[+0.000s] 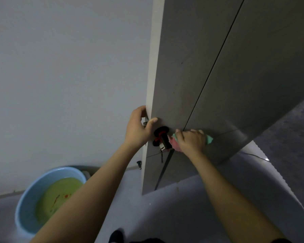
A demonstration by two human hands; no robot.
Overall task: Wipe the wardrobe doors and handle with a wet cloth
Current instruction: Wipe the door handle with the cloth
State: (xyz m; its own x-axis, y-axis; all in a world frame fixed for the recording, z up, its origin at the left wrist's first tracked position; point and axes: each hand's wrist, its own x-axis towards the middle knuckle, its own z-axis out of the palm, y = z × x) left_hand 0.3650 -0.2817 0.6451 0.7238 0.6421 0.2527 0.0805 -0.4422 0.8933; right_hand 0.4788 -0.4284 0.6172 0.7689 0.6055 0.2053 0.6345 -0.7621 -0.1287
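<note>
The door edge is being gripped by the left hand's curled fingers; the cloth is being clutched by the right hand beside the handle.

location: a room in a home, likely a bedroom. evidence: a tall grey wardrobe with flat doors stands against a plain pale wall. a smooth grey floor meets a low skirting strip along the wall. a light blue plastic basin holding yellowish-green water sits on the floor beside the wardrobe.
</note>
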